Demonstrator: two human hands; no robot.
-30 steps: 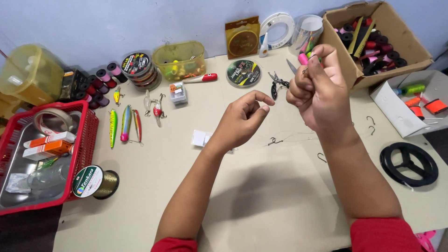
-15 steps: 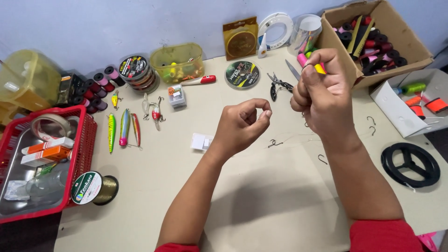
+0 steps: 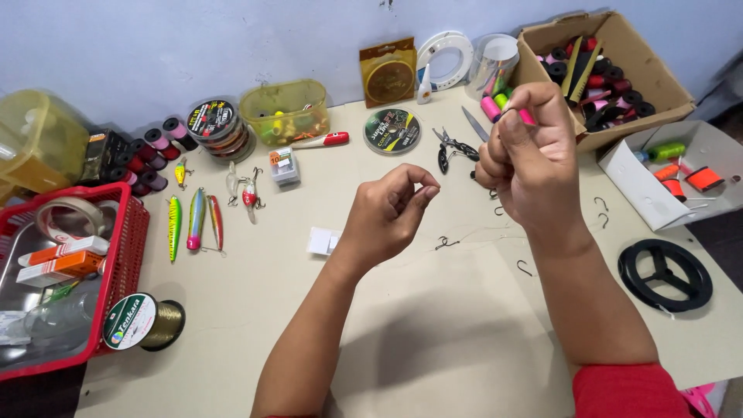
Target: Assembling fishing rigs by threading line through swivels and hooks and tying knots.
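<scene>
Right hand (image 3: 530, 159) pinches a pink-tipped lure (image 3: 526, 116), mostly hidden.

Your left hand (image 3: 391, 213) has drifted a little left and lower, away from your right hand (image 3: 530, 159), so the gap between them is wider. Your right hand has risen slightly toward the cardboard box (image 3: 658, 97), its pink-and-yellow lure (image 3: 526, 116) now mostly hidden in the fingers.

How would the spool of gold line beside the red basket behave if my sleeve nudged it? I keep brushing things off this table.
The spool of gold line lies on its side with its round flanges on the table, so it would probably roll rather than slide. The red basket close beside it would likely stop it that way. It looks fully wound, so probably fairly heavy for its size.
</scene>
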